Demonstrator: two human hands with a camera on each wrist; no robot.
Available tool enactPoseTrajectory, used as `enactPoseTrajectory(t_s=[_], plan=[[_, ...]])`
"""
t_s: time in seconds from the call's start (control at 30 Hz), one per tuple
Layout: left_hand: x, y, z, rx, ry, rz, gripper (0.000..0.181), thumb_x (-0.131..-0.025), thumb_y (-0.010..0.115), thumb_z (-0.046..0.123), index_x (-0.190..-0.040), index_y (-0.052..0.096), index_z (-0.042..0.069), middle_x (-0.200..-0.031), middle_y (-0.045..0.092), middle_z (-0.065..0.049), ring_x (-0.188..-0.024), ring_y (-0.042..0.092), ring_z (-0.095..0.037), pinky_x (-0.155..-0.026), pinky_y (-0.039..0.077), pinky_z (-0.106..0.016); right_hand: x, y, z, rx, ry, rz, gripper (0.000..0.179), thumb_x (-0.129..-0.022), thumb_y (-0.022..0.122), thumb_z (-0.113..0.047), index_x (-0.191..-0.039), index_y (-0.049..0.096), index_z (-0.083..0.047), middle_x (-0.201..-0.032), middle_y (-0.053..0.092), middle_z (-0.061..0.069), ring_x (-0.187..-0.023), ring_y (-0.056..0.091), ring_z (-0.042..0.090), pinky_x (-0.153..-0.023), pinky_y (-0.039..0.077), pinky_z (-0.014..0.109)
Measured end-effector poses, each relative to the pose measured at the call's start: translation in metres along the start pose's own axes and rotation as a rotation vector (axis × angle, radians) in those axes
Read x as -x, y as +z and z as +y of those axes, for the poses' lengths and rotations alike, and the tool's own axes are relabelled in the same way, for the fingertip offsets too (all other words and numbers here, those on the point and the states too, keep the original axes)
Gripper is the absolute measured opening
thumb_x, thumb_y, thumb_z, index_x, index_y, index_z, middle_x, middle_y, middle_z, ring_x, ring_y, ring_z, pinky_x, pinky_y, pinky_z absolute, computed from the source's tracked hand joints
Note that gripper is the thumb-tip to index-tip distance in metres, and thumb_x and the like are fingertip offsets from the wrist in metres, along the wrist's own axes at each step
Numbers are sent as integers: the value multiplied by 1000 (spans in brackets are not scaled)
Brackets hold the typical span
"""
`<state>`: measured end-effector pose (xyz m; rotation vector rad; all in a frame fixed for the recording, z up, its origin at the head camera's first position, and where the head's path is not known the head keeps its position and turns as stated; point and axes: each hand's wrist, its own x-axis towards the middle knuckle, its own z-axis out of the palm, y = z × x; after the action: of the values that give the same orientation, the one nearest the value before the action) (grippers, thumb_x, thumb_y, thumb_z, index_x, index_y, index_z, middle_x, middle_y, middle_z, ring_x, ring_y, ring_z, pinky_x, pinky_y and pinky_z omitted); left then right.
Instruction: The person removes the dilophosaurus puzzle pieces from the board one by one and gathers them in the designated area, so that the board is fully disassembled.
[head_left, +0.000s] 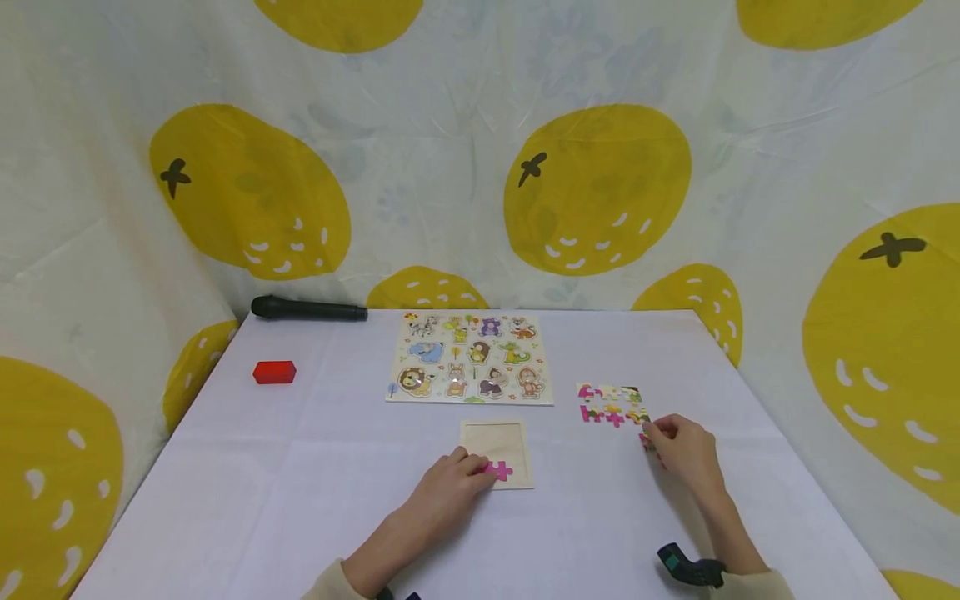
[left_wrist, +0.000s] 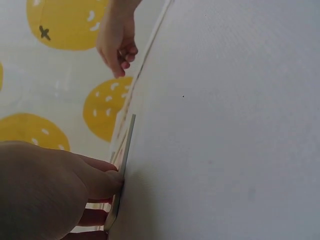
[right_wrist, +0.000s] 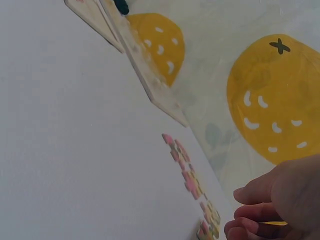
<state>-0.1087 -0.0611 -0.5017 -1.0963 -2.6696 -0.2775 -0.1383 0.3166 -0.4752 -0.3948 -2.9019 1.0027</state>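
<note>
A small square wooden puzzle tray (head_left: 491, 442) lies on the white table, with joined pink jigsaw pieces (head_left: 502, 472) in its lower part. My left hand (head_left: 448, 487) holds the tray at its left side, fingers over the pink pieces. Its thumb rests against the tray's edge (left_wrist: 128, 142) in the left wrist view. To the right, loose jigsaw pieces (head_left: 615, 419) in pink, yellow and green lie in rows. My right hand (head_left: 686, 450) hovers beside the nearest ones, fingers loosely bent. Nothing shows between those fingers in the right wrist view.
Behind the tray lies an animal puzzle board (head_left: 468, 397). A black microphone (head_left: 311, 310) rests along the far left edge of the table, and a red block (head_left: 274, 372) sits in front of it. A fruit-patterned cloth (head_left: 450, 183) hangs behind the table.
</note>
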Motion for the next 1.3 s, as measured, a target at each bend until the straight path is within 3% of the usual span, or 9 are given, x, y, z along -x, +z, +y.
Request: enactPoseTrajectory(t_s=[0.2,0.4,0.63,0.93,1.3], plan=[[4,-3,-3,71,-4,-31,22,-94,68,11,-113,77,16,-117,70,-2,-103,62,-14,-87,56,-23,0,5,-23,-33,-90,-2,31,-98,64,-25,-108,65,4,-82,66,11,-61,59,14,-50,49,20],[10,3,-6,110,0,61,19,-91,68,5,-106,78,13,-111,68,-2,-104,62,-15,-89,58,-25,2,16,-47,-39,-187,29,25,-95,67,-21,-105,68,2,-80,64,10,-55,57,12,-49,45,21],[12,8,-6,143,-21,117,17,-90,72,6,-104,79,10,-102,66,-1,-99,60,-13,-88,57,-23,7,38,-74,7,-276,19,27,-92,71,-21,-108,69,-1,-79,62,5,-71,52,13,-57,42,20],[11,7,-6,115,-13,120,13,-88,75,9,-100,79,10,-97,69,2,-92,62,-10,-83,57,-20,18,70,-99,-4,-335,-131,28,-89,75,-21,-110,70,-2,-76,57,0,-70,49,13,-57,42,19],[11,6,-6,130,-32,102,12,-90,74,12,-100,79,9,-98,72,2,-93,64,-10,-84,57,-21,38,103,-115,-5,-438,-247,11,-88,76,-18,-97,76,-11,-79,59,-6,-72,50,8,-62,46,17]])
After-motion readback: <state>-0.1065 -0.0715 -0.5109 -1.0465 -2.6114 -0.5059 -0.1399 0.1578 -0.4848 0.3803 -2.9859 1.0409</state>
